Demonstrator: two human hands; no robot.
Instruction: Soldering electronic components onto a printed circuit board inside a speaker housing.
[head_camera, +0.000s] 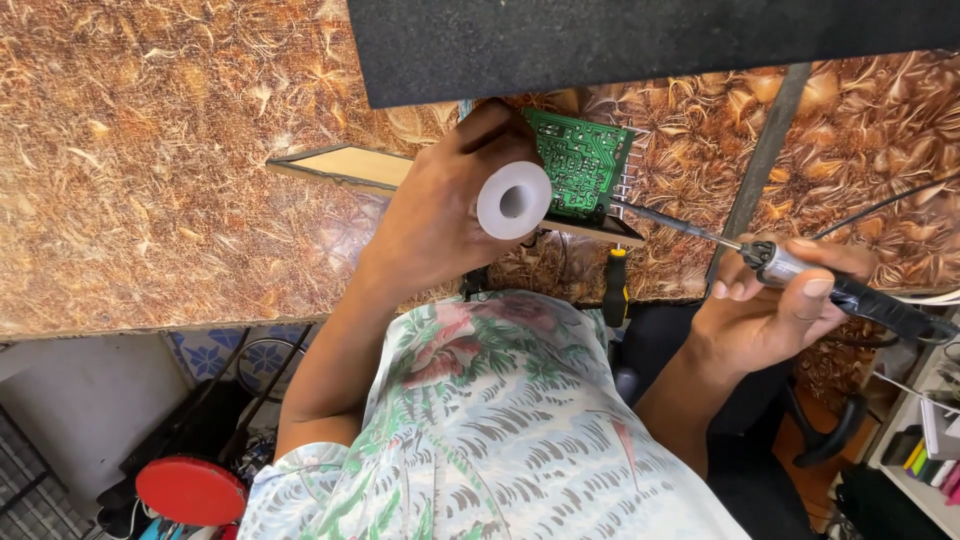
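Circuit board (580, 165) edge meets soldering iron (800, 270) tip.

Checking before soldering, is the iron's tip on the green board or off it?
On it: the soldering iron tip meets the circuit board at its edge.

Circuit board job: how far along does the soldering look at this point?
Done: cannot tell; the green circuit board is too small in view to judge any joints. In hand: the left hand holds a white spool in front of the board, while the right hand grips a soldering iron whose tip reaches the board's right edge. Left: apparently most of it. A screwdriver lies below the board.
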